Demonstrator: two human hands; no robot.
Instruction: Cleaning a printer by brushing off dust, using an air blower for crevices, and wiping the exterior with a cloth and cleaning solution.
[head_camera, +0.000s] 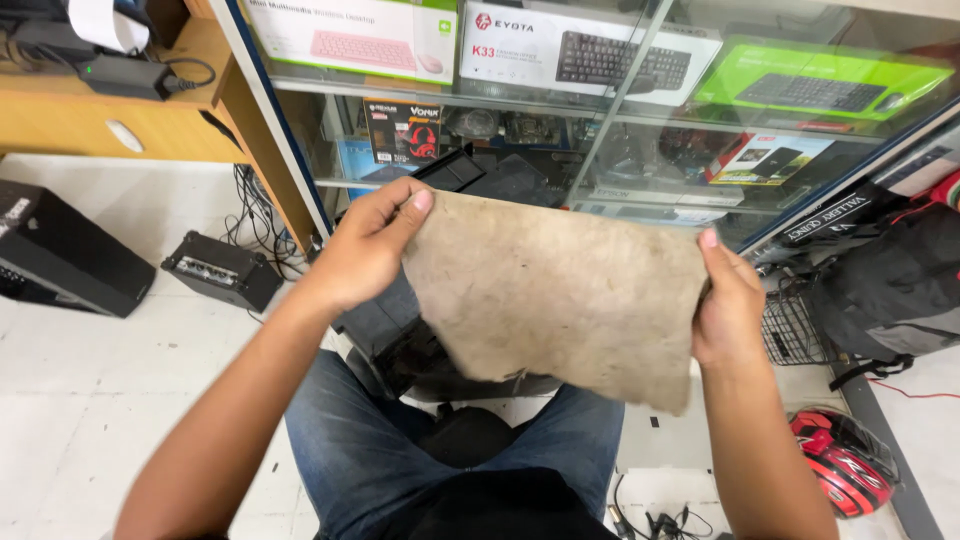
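Dirty grey-brown cloth (560, 295) held spread flat at frame centre, above the lap. Left hand (365, 245) at 9 o'clock of cloth, fingers (415, 205) pinched shut on top left corner. Right hand (728, 305) at 3 o'clock, fingers closed on right edge. Black device (405, 345) under cloth, partly hidden. Glass cabinet (600, 130) at 12 o'clock. Red helmet (845, 460) on floor at 4 o'clock.

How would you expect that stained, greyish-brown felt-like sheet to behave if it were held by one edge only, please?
The greyish-brown felt-like sheet would probably flop: its unsupported lower edge already curves and sags. It seems light, since the left hand and right hand hold it up by fingertip pinches alone. Its matted surface looks unlikely to slip.
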